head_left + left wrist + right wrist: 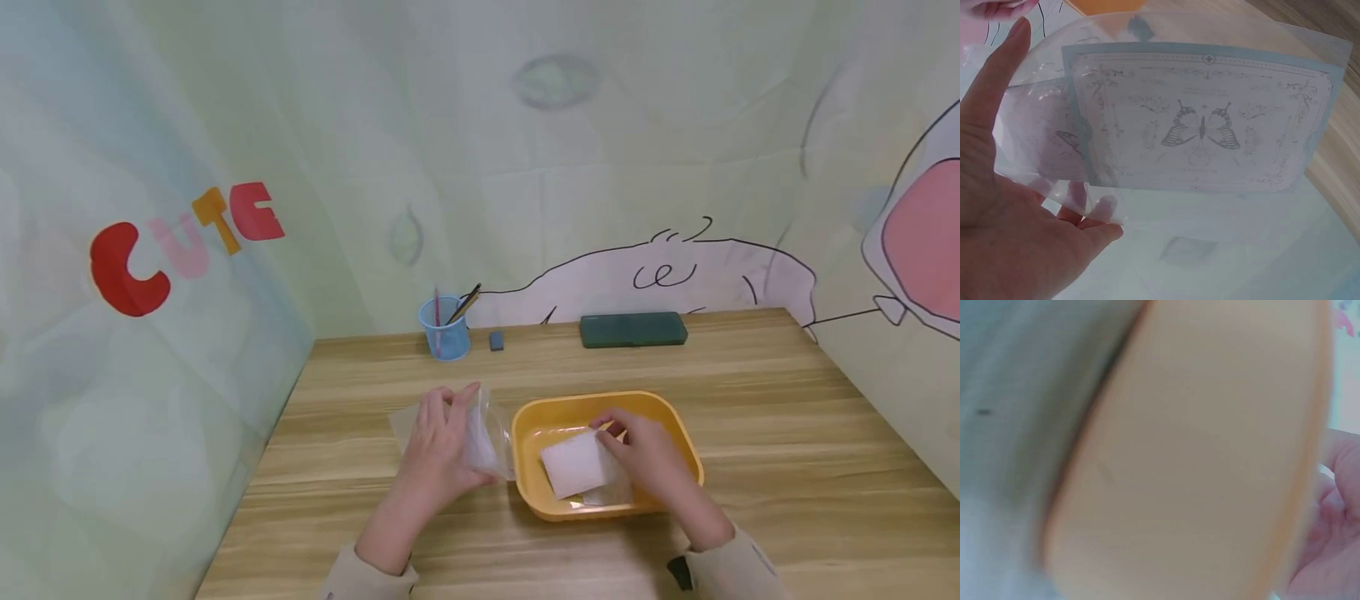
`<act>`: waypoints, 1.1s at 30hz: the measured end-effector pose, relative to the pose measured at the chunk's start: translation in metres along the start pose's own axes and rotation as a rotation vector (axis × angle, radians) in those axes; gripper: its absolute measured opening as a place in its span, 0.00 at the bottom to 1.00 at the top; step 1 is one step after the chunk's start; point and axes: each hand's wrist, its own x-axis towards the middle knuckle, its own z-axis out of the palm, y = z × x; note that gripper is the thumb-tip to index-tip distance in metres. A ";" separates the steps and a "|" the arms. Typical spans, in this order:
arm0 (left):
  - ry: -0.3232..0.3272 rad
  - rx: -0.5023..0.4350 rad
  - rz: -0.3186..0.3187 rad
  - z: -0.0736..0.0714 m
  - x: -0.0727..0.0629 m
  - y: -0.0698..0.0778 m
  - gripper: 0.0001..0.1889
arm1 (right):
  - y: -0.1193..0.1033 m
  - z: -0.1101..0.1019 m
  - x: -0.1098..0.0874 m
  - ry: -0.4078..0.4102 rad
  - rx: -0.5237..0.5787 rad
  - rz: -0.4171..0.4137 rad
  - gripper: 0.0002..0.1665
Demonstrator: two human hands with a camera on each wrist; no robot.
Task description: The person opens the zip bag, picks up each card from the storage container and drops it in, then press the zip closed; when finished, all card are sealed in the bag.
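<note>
Left of the yellow basin [531, 479], my left hand [438, 446] grips a clear plastic bag [500, 433] between thumb and fingers. Through the plastic in the left wrist view, a printed card [1204, 125] shows a butterfly and a pale blue border. Part of another butterfly print [1038, 134] lies behind it on the left. My right hand [648, 450] reaches over the basin and pinches a white paper square [573, 468] by its upper right corner. Under that square, a clear piece [611, 492] lies on the basin floor. The basin's side fills much of the right wrist view and hides part of the hand.
At the table's back stand a blue mesh cup [447, 340] with pencils, a small blue eraser [497, 341] and a dark green case [633, 330]. A printed curtain [480, 167] hangs behind and beside the wood-grain table [787, 417].
</note>
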 end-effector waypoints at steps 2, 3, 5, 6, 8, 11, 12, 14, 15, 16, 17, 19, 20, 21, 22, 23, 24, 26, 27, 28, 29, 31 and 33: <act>0.008 0.005 0.006 0.000 0.000 0.000 0.67 | -0.009 -0.006 -0.002 0.068 -0.005 -0.051 0.05; 0.012 0.007 0.008 -0.001 -0.001 0.000 0.67 | -0.014 -0.010 -0.003 0.105 -0.006 -0.073 0.05; 0.022 0.014 0.014 -0.001 -0.001 0.000 0.67 | -0.024 -0.016 -0.005 0.183 0.001 -0.106 0.06; 0.026 0.014 0.015 -0.001 -0.001 0.001 0.67 | -0.029 -0.019 -0.007 0.221 0.008 -0.115 0.07; 0.030 0.015 0.018 -0.002 -0.001 0.001 0.67 | -0.038 -0.025 -0.010 0.292 0.039 -0.125 0.09; 0.034 0.006 0.022 -0.002 -0.001 0.002 0.67 | -0.049 -0.029 -0.013 0.401 0.107 -0.137 0.11; 0.034 0.005 0.023 -0.002 -0.002 0.002 0.67 | -0.052 -0.029 -0.014 0.436 0.137 -0.144 0.11; 0.035 0.003 0.025 -0.003 -0.001 0.003 0.67 | -0.058 -0.028 -0.015 0.502 0.217 -0.169 0.10; 0.036 0.004 0.025 -0.003 -0.001 0.003 0.67 | -0.060 -0.027 -0.016 0.527 0.261 -0.188 0.09; 0.036 0.002 0.025 -0.003 -0.001 0.003 0.67 | -0.064 -0.026 -0.017 0.547 0.304 -0.200 0.09; 0.036 0.002 0.024 -0.003 -0.002 0.004 0.67 | -0.067 -0.025 -0.018 0.564 0.347 -0.214 0.09; 0.039 0.000 0.024 -0.004 -0.002 0.004 0.67 | -0.077 -0.025 -0.021 0.582 0.421 -0.238 0.10; 0.041 -0.002 0.023 -0.004 -0.002 0.004 0.67 | -0.084 -0.025 -0.023 0.586 0.441 -0.243 0.09; 0.044 -0.006 0.024 -0.004 -0.002 0.005 0.67 | -0.090 -0.026 -0.026 0.590 0.447 -0.246 0.10; 0.046 -0.009 0.025 -0.004 -0.002 0.005 0.67 | -0.097 -0.027 -0.028 0.595 0.447 -0.243 0.10; 0.049 -0.010 0.026 -0.004 -0.002 0.005 0.68 | -0.102 -0.028 -0.029 0.599 0.445 -0.247 0.10; 0.052 -0.012 0.026 -0.004 -0.002 0.005 0.68 | -0.107 -0.028 -0.031 0.601 0.434 -0.250 0.09; 0.055 -0.011 0.028 -0.004 -0.002 0.006 0.68 | -0.112 -0.026 -0.031 0.605 0.411 -0.263 0.09; 0.056 -0.009 0.028 -0.004 -0.002 0.006 0.68 | -0.112 -0.024 -0.030 0.606 0.404 -0.270 0.09; 0.057 -0.006 0.029 -0.004 -0.002 0.006 0.68 | -0.110 -0.021 -0.029 0.606 0.401 -0.279 0.09; 0.059 -0.005 0.029 -0.004 -0.002 0.006 0.68 | -0.108 -0.017 -0.027 0.605 0.399 -0.287 0.09; 0.062 -0.002 0.033 -0.004 -0.002 0.006 0.67 | -0.102 -0.007 -0.024 0.600 0.396 -0.297 0.09; 0.063 0.000 0.034 -0.005 -0.003 0.006 0.67 | -0.098 0.001 -0.020 0.589 0.388 -0.293 0.09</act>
